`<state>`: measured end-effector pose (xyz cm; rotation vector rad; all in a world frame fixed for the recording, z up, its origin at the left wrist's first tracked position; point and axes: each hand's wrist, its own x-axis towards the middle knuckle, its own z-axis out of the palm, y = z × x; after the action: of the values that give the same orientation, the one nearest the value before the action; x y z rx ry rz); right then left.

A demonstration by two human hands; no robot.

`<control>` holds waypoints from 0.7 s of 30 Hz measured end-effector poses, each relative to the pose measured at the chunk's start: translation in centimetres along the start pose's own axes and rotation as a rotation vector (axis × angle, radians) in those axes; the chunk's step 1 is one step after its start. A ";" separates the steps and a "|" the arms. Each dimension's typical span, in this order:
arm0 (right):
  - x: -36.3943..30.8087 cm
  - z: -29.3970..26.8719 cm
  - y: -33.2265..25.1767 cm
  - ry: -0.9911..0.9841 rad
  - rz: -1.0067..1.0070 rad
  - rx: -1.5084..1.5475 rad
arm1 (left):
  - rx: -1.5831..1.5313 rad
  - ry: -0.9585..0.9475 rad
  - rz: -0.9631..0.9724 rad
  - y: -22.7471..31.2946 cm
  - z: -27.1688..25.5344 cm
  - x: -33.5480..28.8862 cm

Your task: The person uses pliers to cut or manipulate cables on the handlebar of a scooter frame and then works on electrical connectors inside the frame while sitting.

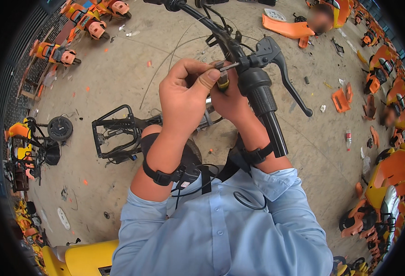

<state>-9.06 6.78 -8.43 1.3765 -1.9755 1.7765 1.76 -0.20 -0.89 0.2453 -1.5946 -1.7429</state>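
My left hand [184,94] is closed, thumb and forefinger pinching a thin metal rod [230,67] with a dark end. The rod's tip meets the clamp of a black brake lever [283,71] on a handlebar [207,23]. Just under the pinch, my right hand [234,100] is curled round a yellow-and-black tool handle [223,83]; its fingers are partly hidden behind the left hand and the bar. Whether rod and handle belong to one tool I cannot tell. A black ribbed grip [263,99] slants down past my right wrist.
A black tubular scooter frame [115,131] stands to the left of my arms. Stripped scooter parts with a wheel [60,128] lie farther left. Orange panels [287,27] and a plastic bottle [348,140] are on the concrete floor. Yellow-orange scooter bodies [389,179] line the right side.
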 end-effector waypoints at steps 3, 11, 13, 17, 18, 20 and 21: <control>-0.4 -0.6 -1.3 0.009 0.012 -0.091 | 0.006 0.000 0.047 -0.4 -0.2 0.2; -2.9 -3.0 -7.5 -0.126 0.479 0.179 | -0.033 -0.001 -0.035 -0.6 -0.3 0.4; -3.1 -3.4 -8.6 -0.147 0.524 0.186 | -0.046 -0.001 -0.033 -0.6 -0.1 0.2; -2.6 -2.6 -6.4 -0.095 0.356 0.061 | -0.071 0.005 -0.059 -0.3 -0.1 0.3; -2.4 -1.9 -5.1 -0.055 0.287 0.031 | -0.078 0.010 -0.079 -0.2 -0.1 0.4; -1.8 -0.7 -3.5 -0.008 0.218 0.034 | -0.051 0.027 -0.076 -0.1 -0.2 0.7; -1.5 -0.3 -2.8 -0.008 0.209 0.026 | -0.040 0.036 -0.076 -0.3 -0.3 0.7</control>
<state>-6.36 8.12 -7.34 1.2241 -2.1787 1.8910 1.32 -0.92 -1.01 0.3198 -1.5407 -1.8158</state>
